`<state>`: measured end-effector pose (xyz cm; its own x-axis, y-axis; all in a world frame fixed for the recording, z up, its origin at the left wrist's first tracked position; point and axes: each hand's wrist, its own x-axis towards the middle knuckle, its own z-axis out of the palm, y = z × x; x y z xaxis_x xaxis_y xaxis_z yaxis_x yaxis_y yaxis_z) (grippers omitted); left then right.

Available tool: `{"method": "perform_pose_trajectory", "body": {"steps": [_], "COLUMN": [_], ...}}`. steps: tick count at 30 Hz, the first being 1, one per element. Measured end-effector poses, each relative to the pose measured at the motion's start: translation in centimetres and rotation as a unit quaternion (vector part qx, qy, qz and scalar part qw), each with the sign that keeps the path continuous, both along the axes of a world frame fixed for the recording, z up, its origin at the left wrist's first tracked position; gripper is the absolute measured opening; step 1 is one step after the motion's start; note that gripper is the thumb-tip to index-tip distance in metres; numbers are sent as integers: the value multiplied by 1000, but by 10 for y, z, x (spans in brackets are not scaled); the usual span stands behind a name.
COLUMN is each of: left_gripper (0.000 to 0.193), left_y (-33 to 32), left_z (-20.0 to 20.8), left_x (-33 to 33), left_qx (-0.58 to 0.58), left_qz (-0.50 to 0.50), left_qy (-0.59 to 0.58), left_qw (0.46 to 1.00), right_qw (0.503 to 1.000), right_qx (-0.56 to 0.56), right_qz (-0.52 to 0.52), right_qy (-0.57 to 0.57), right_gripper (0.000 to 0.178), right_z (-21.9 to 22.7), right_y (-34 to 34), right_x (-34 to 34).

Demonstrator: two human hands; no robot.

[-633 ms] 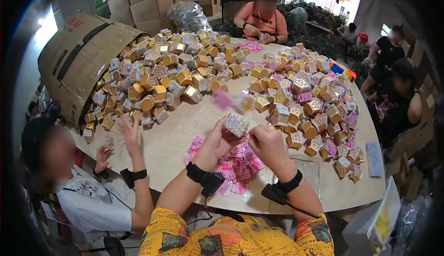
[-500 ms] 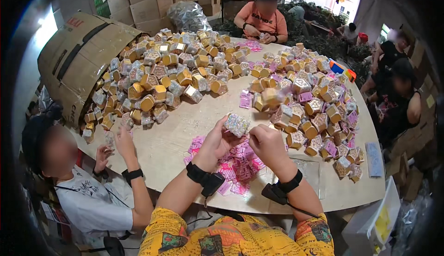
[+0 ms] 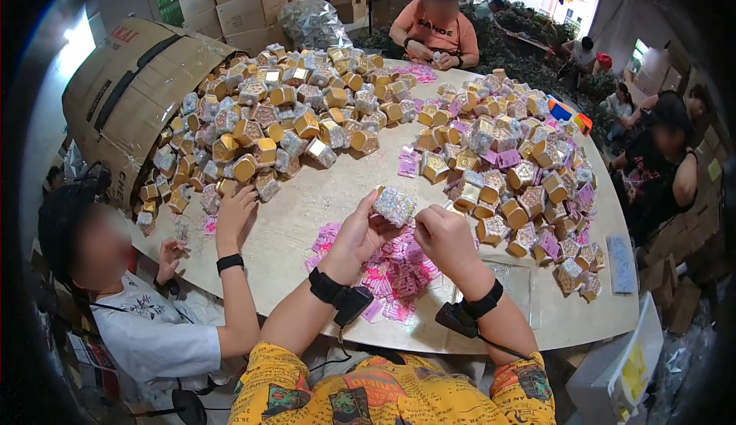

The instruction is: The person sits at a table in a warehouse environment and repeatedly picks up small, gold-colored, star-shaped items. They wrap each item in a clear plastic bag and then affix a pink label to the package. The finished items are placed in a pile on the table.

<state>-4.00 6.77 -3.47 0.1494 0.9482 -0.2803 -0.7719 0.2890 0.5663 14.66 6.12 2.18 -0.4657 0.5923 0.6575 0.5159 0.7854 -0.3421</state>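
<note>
In my left hand (image 3: 357,236) sits a small faceted box-shaped ornament (image 3: 395,205), its upper face covered with silvery, multicoloured glitter. The thumb and fingers wrap its left side and underside. My right hand (image 3: 447,242) is closed in a pinch at the ornament's right edge; whatever is between the fingertips is too small to make out. Below both hands a heap of pink printed tags (image 3: 395,278) lies on the table.
Gold and glittery ornaments form a large pile (image 3: 264,122) at the back left, spilling from a cardboard box (image 3: 130,91). Another pile (image 3: 514,172), mixed with pink tags, lies right. A co-worker's hand (image 3: 236,214) touches the left pile. A clear flat tray (image 3: 502,291) rests beside my right wrist.
The co-worker on the left has reached forward to the left pile. A blurred ornament at the right pile's near edge has come to rest. My hands have barely moved.
</note>
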Motion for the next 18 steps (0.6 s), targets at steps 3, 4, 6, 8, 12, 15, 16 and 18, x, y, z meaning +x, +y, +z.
{"method": "perform_pose_trajectory", "body": {"steps": [3,4,6,8,12,15,16,18], "left_gripper": [38,39,39,39,39,40,41,42], "left_y": [-1,-1,-3,-4,-8,-10,-11,-12], "left_z": [0,1,4,6,13,15,16,16], "left_x": [1,2,4,7,13,14,13,10], "left_qx": [0,-1,-11,-11,-4,-11,-13,-4], "left_qz": [2,2,13,19,45,60,63,54], "left_qy": [10,14,30,39,46,55,59,48], "left_qw": [1000,1000,999,999,998,997,996,997], "right_qw": [1000,1000,1000,1000,1000,999,996,982], "right_qx": [4,7,9,8,7,-46,-82,-177], "right_qz": [4,3,1,-4,-2,2,15,38], "right_qy": [-2,-5,-12,-23,-21,-3,16,52], "right_gripper": [11,11,11,11,10,7,7,9], "right_z": [1,0,0,-2,-1,0,2,7], "right_y": [-1,-1,-1,-1,-1,-1,-1,0], "right_x": [0,-1,0,2,0,1,2,5]}}
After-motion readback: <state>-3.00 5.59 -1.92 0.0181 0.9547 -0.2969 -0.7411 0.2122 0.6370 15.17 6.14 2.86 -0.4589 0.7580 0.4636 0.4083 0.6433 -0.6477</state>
